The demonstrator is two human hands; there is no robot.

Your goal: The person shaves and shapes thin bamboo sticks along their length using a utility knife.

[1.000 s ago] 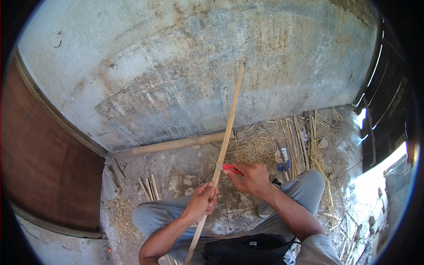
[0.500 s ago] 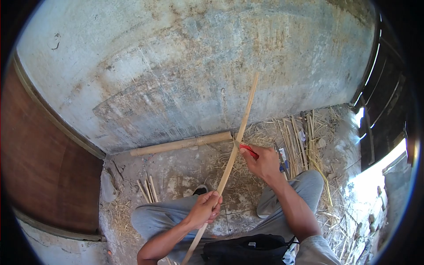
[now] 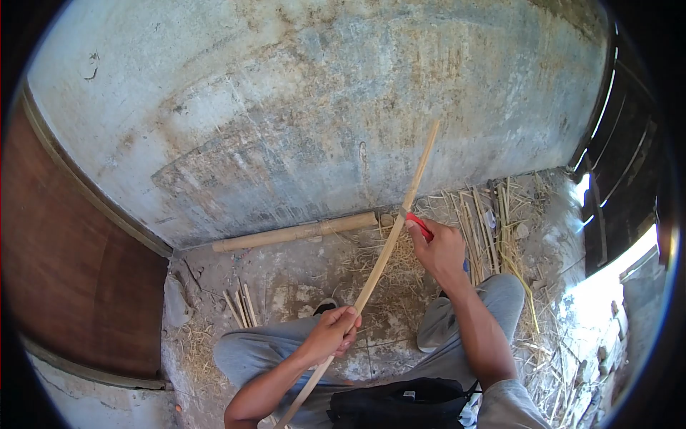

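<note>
A long, pale bamboo strip (image 3: 386, 252) runs diagonally from near my lap up toward the wall, its top end leaning right. My left hand (image 3: 332, 334) is closed round its lower part. Higher up, my right hand (image 3: 437, 247) grips a red-handled knife (image 3: 419, 224), whose short blade touches the right side of the strip. The strip's lower end passes under my left wrist, over my grey trousers.
A thick bamboo pole (image 3: 296, 234) lies along the base of the stained wall (image 3: 286, 107). Cut strips (image 3: 486, 229) and shavings cover the floor at right; several short sticks (image 3: 241, 306) lie left. A brown door panel (image 3: 78, 272) stands at far left.
My right hand and the knife have moved up along the strip, away from my left hand. The strip's top end has tilted to the right.
</note>
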